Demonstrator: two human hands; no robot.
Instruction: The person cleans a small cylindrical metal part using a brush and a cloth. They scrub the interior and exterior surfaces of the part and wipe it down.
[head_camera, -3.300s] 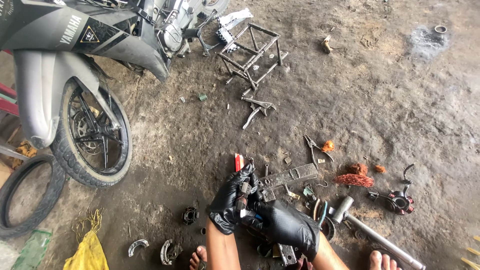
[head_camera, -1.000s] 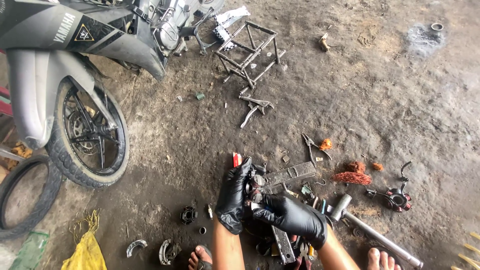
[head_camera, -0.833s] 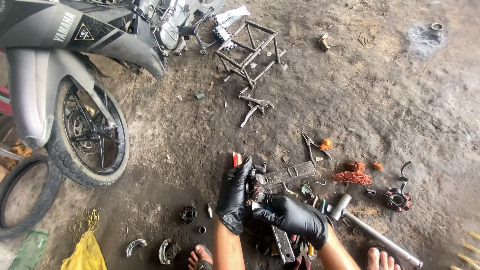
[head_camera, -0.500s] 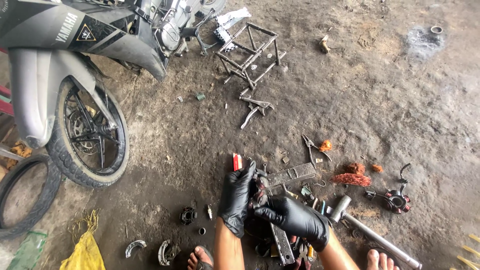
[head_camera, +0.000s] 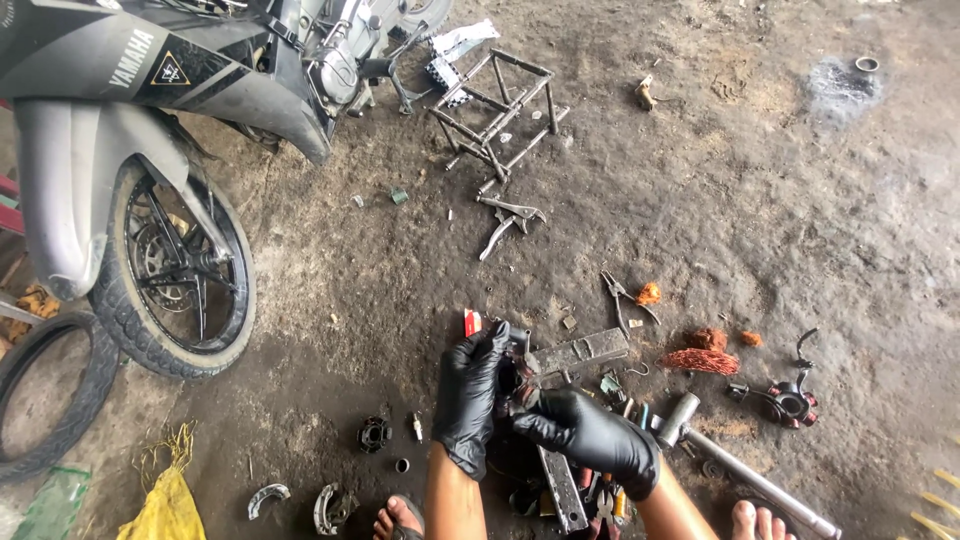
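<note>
The left hand in a black rubber glove (head_camera: 468, 400) and the right hand in a black rubber glove (head_camera: 590, 438) both hold tight a small dark round metal part (head_camera: 516, 380), low over the dirty ground; just past it lies a flat grey metal bar (head_camera: 580, 352); farther off stands the grey motorbike with its black front wheel (head_camera: 175, 270).

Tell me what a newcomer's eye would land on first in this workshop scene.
First, the two black-gloved hands low in the middle: the left hand and right hand close around a small dark metal part above the dirt floor. Next, the grey motorcycle with its black spoked front wheel at upper left. Then the bundle of orange copper wire to the right of the hands.
</note>
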